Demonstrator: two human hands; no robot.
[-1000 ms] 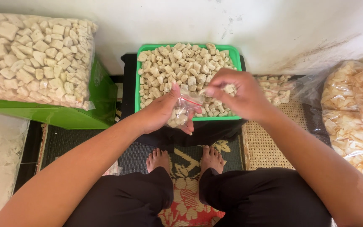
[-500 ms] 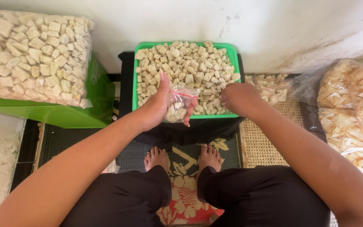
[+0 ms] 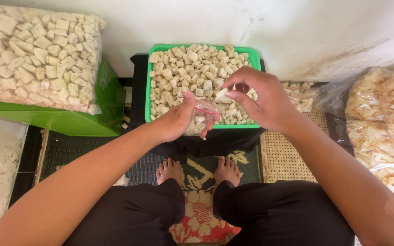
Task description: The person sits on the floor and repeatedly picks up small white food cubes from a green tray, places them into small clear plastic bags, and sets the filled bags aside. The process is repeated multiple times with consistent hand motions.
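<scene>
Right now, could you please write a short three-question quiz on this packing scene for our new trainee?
1. True or false: the left hand holds a small clear bag.
2. What does the right hand pinch? A) a spoon B) a pale cube C) a lid
3. What colour is the tray of cubes?

Key: 1 true; 2 B; 3 green.

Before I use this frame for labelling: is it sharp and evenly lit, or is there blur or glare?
Head view: soft, even daylight, with only faint shadows under the tray; the cubes and both hands, left and right, look sharp; light sheen on the small bag and the big bag; wide-angle stretch at the edges.
</scene>
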